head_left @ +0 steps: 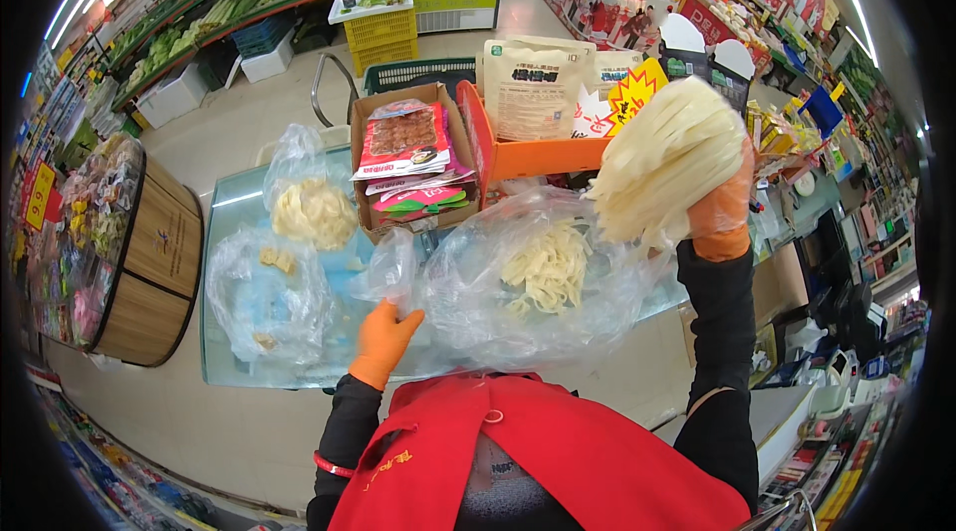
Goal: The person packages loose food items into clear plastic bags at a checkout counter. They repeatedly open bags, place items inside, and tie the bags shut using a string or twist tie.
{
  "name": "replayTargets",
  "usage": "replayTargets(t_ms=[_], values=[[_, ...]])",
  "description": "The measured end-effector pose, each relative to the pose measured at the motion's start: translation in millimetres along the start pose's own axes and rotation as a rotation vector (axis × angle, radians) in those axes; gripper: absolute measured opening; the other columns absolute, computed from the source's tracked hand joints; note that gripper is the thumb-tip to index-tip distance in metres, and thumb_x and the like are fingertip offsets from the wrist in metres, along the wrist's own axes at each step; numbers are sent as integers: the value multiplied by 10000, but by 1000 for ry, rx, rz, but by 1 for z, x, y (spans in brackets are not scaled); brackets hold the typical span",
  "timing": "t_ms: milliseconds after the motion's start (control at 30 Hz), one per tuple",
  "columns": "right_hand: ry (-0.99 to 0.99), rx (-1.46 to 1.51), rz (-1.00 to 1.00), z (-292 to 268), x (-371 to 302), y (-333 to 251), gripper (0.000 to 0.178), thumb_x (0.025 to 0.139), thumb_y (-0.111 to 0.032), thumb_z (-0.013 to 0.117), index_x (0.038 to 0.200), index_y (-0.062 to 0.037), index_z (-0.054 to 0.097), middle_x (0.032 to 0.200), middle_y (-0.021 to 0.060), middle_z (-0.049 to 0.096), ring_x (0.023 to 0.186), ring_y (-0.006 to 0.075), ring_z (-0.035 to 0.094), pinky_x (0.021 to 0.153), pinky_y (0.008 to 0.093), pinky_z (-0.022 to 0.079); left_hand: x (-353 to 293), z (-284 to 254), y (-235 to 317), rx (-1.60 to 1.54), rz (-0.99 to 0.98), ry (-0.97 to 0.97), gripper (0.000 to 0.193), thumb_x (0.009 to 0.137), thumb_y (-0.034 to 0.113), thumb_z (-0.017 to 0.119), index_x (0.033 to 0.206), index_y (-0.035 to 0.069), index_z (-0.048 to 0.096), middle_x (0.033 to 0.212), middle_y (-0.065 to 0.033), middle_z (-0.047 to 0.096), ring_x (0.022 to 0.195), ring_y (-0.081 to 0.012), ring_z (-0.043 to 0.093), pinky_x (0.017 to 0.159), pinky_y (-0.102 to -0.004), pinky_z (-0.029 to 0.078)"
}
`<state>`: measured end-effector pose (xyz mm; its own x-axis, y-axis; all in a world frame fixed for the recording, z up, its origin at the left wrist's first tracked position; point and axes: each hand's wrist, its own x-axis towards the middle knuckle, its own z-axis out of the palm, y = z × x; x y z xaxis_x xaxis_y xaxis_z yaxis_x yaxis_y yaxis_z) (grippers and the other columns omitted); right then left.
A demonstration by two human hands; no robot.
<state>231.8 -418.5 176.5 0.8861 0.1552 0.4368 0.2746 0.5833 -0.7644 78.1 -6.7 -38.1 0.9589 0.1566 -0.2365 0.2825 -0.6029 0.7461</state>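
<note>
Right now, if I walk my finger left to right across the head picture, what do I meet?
Rounded wooden stand, pale heap, orange left hand, loose pale strips on clear plastic, big pale bundle held in the orange right hand.

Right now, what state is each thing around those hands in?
Right hand: gloved, raised, gripping.
Noodle bundle: held aloft.
Left hand: gloved, low, touching clear plastic.
Clear plastic: crumpled.
Loose noodles: heaped on spread plastic sheet.
Cardboard box: open, filled with packets.
Orange box: open, packs standing inside.
Yellow crates: stacked.
</note>
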Motion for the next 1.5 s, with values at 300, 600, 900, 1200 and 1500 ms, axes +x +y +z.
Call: replayTargets(t_ms=[300, 600, 900, 1200, 1500], values=[[-285, 159, 155, -45, -52, 77, 453, 1054, -368, 476, 1399, -78, 511, 1291, 110, 617, 1154, 254, 613, 1056, 435, 473, 5, -92, 97, -376, 146, -401, 330, 971, 197, 591, 1276, 80, 635, 1003, -27, 644, 792, -119, 608, 749, -290, 510], [-98, 487, 296, -37, -134, 121, 404, 1029, -218, 556, 1396, -56, 507, 1263, 98, 612, 1131, 248, 625, 1043, 414, 484, 33, -56, 189, -31, 644, -351, 194, 1046, 166, 544, 1029, 19, 669, 998, -60, 719, 785, -139, 626, 735, -304, 536], [-258, 516, 352, -15, -135, 137, 397, 1082, -185, 430, 1457, -57, 459, 1408, 53, 554, 1252, 183, 546, 1112, 325, 420, 21, -16, 275, 535, 1652, -198, 200, 889, 215, 681, 782, 119, 542, 697, -77, 496, 631, -302, 540, 559, -425, 407], [-250, 575, 43, 57, -75, 77, 451, 1082, -250, 438, 1502, -89, 402, 1454, 105, 518, 1308, 253, 522, 1138, 401, 408, 18, 5, 157, 316, 1254, -414, 162, 946, 212, 595, 1038, 87, 645, 897, -128, 639, 870, -331, 646, 752, -418, 515], [-531, 817, 275, 96, 17, 162, 529, 1046, -379, 451, 1501, -111, 442, 1501, 87, 505, 1385, 269, 474, 1199, 434, 328, -52, 19, 119, -1206, 781, -1192, 258, 965, 156, 603, 1209, 73, 628, 1372, -120, 508, 1212, -308, 558, 1095, -437, 366]])
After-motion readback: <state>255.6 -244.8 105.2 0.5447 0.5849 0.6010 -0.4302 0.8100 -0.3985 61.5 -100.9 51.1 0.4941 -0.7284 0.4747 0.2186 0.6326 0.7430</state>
